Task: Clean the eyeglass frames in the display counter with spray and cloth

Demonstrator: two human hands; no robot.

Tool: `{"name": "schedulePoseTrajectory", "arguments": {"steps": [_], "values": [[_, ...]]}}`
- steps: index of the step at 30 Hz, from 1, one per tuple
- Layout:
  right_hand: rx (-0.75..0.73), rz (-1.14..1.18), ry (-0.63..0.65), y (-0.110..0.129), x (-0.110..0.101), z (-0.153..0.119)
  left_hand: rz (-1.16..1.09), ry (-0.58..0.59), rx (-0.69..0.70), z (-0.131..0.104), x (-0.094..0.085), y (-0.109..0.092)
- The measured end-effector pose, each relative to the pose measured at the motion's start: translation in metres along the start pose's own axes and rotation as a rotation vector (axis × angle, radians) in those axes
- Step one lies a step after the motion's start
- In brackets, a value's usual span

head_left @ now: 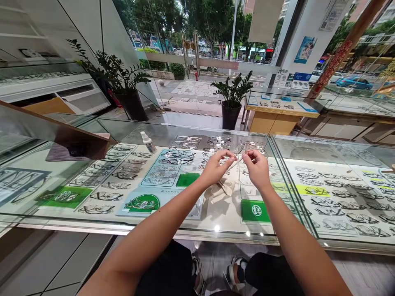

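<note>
Above the glass counter, my left hand [217, 167] pinches one side of a thin-framed pair of eyeglasses [240, 152]. My right hand [256, 169] has its thumb and fingers closed on the other side, close to the left. The frame is fine and partly hidden by the fingers, so its detail is hard to make out. Below my left hand lies a crumpled beige cloth [222, 190] on the counter. Several pairs of glasses [180, 156] are laid out in the case beyond and to the left of my hands.
A white spray bottle [148, 142] stands on the glass counter [216, 224] at the left. Green cards [255, 210] lie among rows of glasses. A wooden-edged panel [55, 131] juts in from the left. Potted plants [231, 109] stand beyond the counter, before the glass front.
</note>
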State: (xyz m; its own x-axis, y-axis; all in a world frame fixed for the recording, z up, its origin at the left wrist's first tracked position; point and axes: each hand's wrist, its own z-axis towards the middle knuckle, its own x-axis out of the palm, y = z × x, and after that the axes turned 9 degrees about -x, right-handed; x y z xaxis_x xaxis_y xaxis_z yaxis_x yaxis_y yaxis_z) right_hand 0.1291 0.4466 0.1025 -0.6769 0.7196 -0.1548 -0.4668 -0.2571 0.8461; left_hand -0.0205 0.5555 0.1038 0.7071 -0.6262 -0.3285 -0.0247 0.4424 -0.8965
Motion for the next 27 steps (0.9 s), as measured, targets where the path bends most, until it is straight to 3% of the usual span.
{"name": "schedulePoseTrajectory", "arguments": {"steps": [9,14,27], "values": [[0.028,0.043,-0.054,-0.008,-0.005,0.006,-0.387,-0.007,-0.156,0.008,0.0,0.012],[0.051,0.038,-0.115,-0.01,-0.008,0.01,-0.536,0.013,-0.295,0.008,-0.004,0.006],[0.279,0.247,-0.265,-0.016,-0.008,0.015,-0.679,-0.133,-0.274,0.012,-0.012,0.005]]}}
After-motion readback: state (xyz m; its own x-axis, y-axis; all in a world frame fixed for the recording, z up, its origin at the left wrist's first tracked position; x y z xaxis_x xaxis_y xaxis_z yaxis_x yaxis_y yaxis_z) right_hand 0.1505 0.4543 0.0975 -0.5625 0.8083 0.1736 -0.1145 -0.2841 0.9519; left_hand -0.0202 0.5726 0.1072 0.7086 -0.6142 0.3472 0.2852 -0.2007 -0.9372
